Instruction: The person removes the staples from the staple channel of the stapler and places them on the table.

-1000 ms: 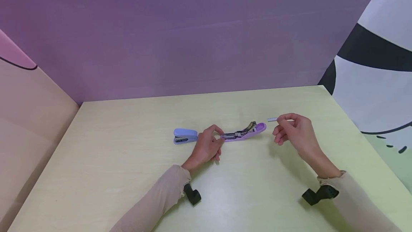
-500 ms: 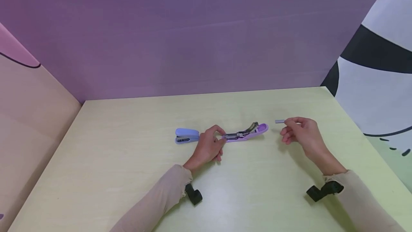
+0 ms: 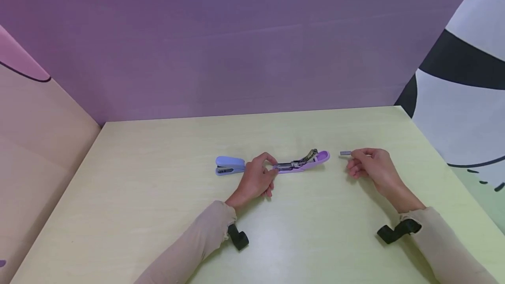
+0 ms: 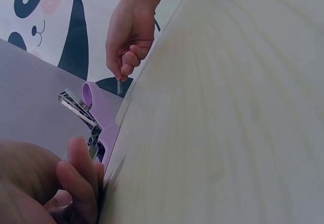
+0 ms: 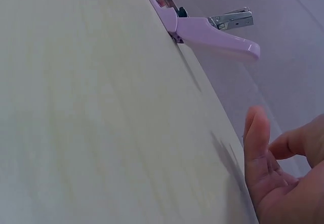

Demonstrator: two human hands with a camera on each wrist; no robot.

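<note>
A purple stapler lies opened out flat on the table, its top cover swung over to the right and its metal magazine tilted up. My left hand pinches the stapler's left end between thumb and index finger. To the right, my right hand holds a short strip of staples between thumb and fingertips, just above the table and apart from the stapler. In the left wrist view the strip of staples points down from the fingertips. The right wrist view shows the raised metal magazine over the purple cover.
A blue stapler stands on the table just left of my left hand, partly covered by it. The pale wooden table reaches back to a purple wall panel. Dark camera mounts sit at both wrists.
My right hand has moved right, away from the purple stapler, and then lowered slightly with the strip of staples. The left hand keeps its hold on the stapler. The view has shifted a little.
</note>
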